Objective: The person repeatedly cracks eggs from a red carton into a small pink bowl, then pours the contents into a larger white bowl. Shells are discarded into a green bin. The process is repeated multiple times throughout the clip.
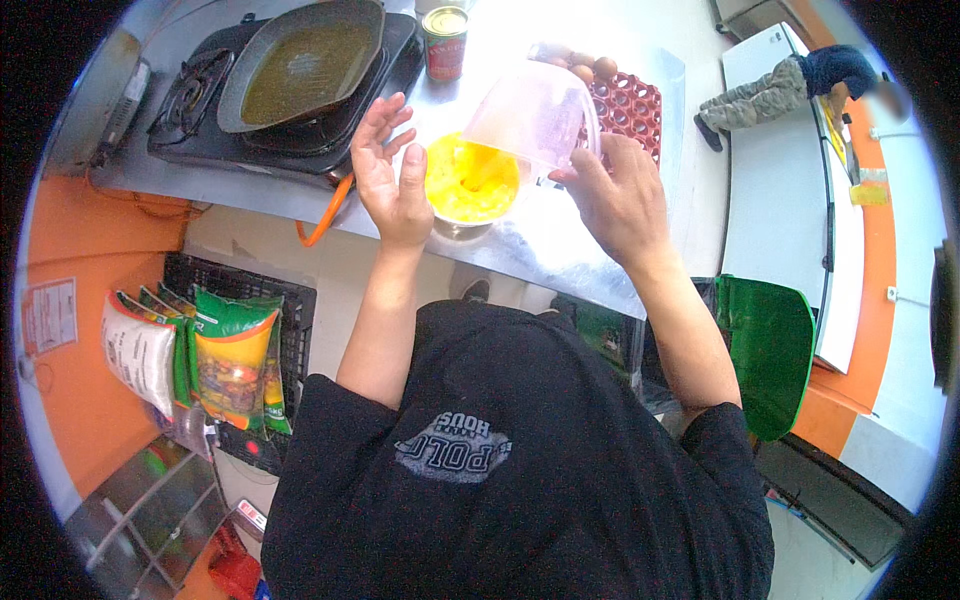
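My right hand (622, 199) grips the handle of a translucent plastic jug (529, 112), which is tipped over a bowl. The bowl holds bright yellow beaten egg (469, 180), with a dip in its surface below the jug's edge. To the left of the bowl my left hand (390, 180) is raised with its fingers apart, holding nothing. Several brown eggs (604, 67) and a red egg tray (630, 112) lie behind the jug. A can (445, 45) stands behind the bowl.
A large pan (304, 64) of oily liquid sits on a black gas stove (195, 97) at the left, with an orange hose (328, 214) below. A green bin lid (772, 352) is by my right arm. Food bags (234, 352) stand lower left. Another person (780, 94) bends at the far right.
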Demonstrator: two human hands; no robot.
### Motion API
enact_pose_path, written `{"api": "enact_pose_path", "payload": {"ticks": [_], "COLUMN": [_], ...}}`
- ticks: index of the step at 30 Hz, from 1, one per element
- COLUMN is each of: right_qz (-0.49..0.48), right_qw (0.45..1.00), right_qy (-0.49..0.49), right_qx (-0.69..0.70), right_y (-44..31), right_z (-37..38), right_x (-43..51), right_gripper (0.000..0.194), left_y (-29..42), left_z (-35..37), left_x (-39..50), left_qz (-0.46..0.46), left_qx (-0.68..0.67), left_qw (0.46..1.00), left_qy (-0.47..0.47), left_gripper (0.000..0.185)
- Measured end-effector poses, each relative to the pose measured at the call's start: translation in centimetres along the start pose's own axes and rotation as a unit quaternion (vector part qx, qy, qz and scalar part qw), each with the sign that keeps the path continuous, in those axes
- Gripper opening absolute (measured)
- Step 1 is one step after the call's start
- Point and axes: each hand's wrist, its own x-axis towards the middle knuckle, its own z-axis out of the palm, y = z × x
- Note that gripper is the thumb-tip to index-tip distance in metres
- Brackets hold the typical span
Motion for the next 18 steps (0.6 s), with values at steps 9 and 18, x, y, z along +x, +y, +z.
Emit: {"api": "enact_pose_path", "payload": {"ticks": [9,18], "right_qz": [0.101,0.522], "right_qw": [0.991,0.709], "right_qy": [0.052,-0.020], "right_qx": [0.065,0.473], "right_y": [-0.2,4.1], "right_z": [0.3,-0.7], "right_x": [-0.7,-11.5], "right_gripper": [0.025,0.039], "left_y": [3.4,-0.7], "left_z": [-0.5,8.2], "left_x": [5.3,16.9], "left_qz": [-0.014,-0.035], "left_qx": [-0.025,0.231], "left_qw": [0.999,0.889], "left_qy": [-0.039,-0.393], "left_gripper": [0.056,0.045]}}
